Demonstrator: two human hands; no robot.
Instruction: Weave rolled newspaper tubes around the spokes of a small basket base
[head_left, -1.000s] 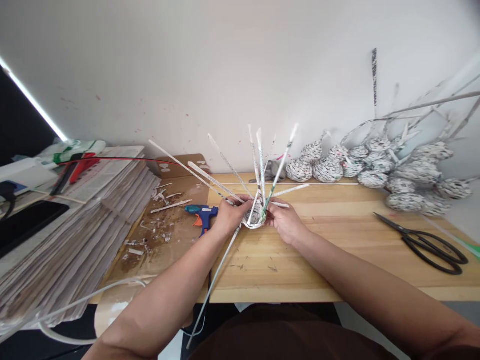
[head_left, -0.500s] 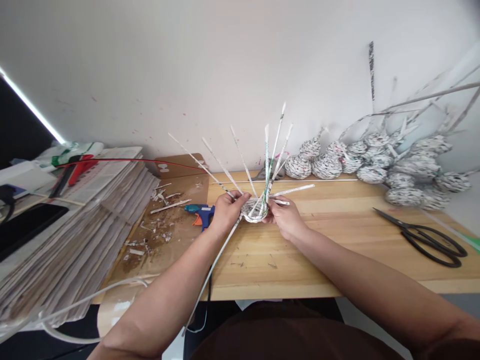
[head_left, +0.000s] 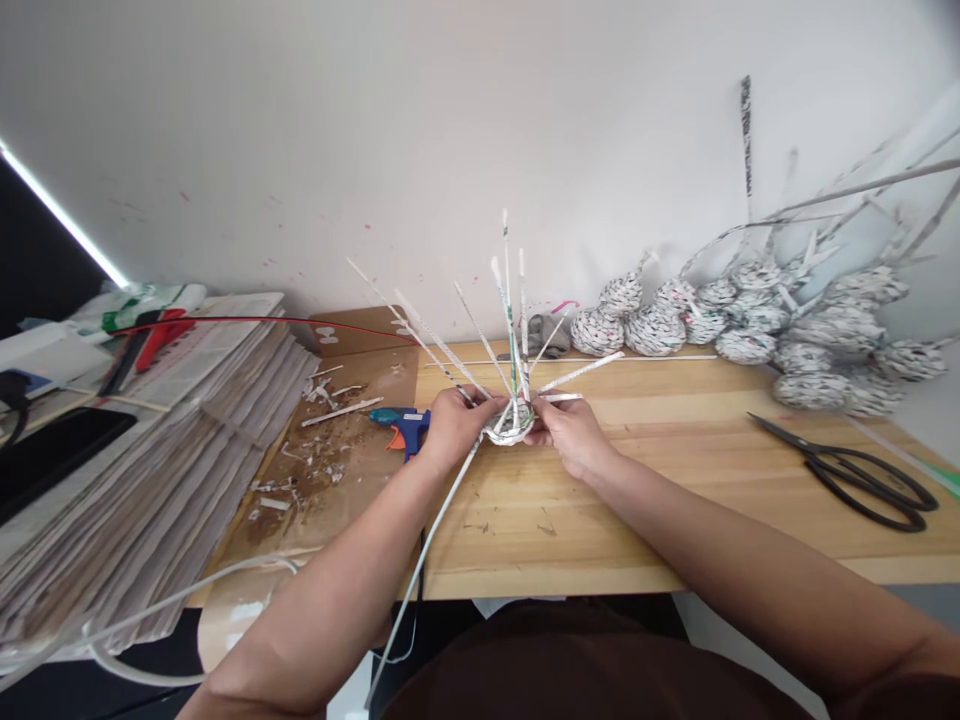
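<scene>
A small round base woven from rolled paper strips [head_left: 508, 430] is held above the wooden table, with several long paper rods fanning up and outward from it. My left hand [head_left: 456, 425] pinches its left edge, thumb on top near the rods. On the right side, my right hand [head_left: 564, 430] closes on the rim and the foot of the rods, fingertips partly hidden behind the weave. One long strip [head_left: 439, 515] trails from the base down past the table's front edge.
A blue glue gun [head_left: 409, 430] lies left of the hands on cardboard with paper scraps [head_left: 330, 470]. Farther left is a tall newspaper stack [head_left: 202, 440]. Woven gourd-like pieces [head_left: 652, 328] line the wall at right. Black scissors [head_left: 855, 475] lie at the right.
The upright rods have swung to the left as the woven base turned slightly. My left fingers have shifted a little on the edge; my right hand stays at the right side.
</scene>
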